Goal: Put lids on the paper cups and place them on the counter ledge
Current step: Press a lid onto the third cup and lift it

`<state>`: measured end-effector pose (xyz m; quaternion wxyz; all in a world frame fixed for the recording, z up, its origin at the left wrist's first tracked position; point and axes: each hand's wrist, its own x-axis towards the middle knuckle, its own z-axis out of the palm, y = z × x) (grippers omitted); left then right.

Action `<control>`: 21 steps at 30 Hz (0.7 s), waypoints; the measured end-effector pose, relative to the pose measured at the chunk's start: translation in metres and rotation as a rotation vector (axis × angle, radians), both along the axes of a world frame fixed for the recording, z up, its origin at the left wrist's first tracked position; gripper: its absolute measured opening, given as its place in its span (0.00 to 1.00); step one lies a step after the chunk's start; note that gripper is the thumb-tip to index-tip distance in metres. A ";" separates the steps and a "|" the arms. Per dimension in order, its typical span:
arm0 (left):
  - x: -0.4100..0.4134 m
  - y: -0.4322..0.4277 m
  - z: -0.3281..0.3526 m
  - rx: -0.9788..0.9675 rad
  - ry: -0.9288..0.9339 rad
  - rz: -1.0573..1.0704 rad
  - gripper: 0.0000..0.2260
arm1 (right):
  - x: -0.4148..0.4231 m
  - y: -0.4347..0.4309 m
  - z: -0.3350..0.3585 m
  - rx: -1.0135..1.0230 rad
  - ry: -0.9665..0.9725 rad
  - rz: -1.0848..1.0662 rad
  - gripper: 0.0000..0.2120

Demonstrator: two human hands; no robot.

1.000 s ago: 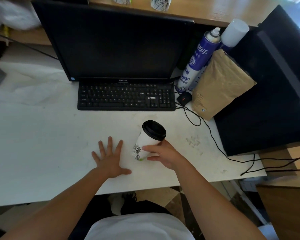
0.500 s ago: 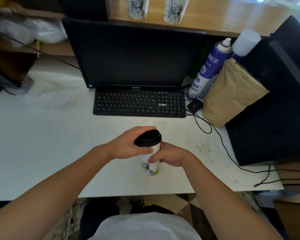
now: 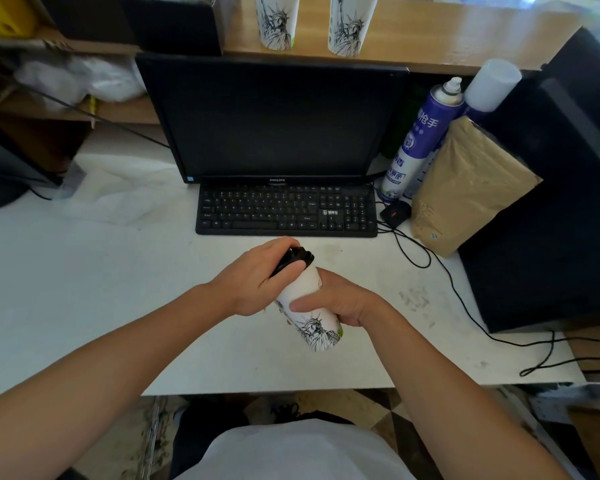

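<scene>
View from the head camera, looking down at a white table [image 3: 84,289]. Both hands meet on one paper cup [image 3: 317,332], which is white with a printed statue figure. The cup is tilted, its top leaning away and to the left, and it sits in front of the keyboard [image 3: 284,211], near the table's front edge. Whether its base touches the table cannot be told. The right hand [image 3: 342,303] wraps round the cup's body, thumb across the near side and fingers curled behind. The left hand [image 3: 253,280] covers the cup's top, its fingers curled over the black lid [image 3: 293,258], which sits on the cup's rim.

Behind the keyboard stands a dark monitor [image 3: 278,123]. Above the monitor runs the wooden counter ledge [image 3: 430,39], which carries two more cups [image 3: 278,24] with the same print, side by side; their tops are cut off by the frame edge. To the right of the keyboard lie a black mouse [image 3: 395,213], a blue spray can [image 3: 420,140] and a brown paper bag [image 3: 465,188].
</scene>
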<state>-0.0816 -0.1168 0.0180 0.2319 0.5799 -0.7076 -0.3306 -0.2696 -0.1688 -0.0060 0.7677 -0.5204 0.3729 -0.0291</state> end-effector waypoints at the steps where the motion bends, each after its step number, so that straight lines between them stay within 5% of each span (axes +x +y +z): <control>1: 0.001 0.001 0.000 -0.005 0.000 0.012 0.22 | 0.001 0.000 0.003 -0.029 0.007 -0.008 0.24; 21: -0.017 0.011 0.019 -0.026 -0.053 0.309 0.22 | 0.016 0.001 0.010 -0.464 0.156 -0.068 0.31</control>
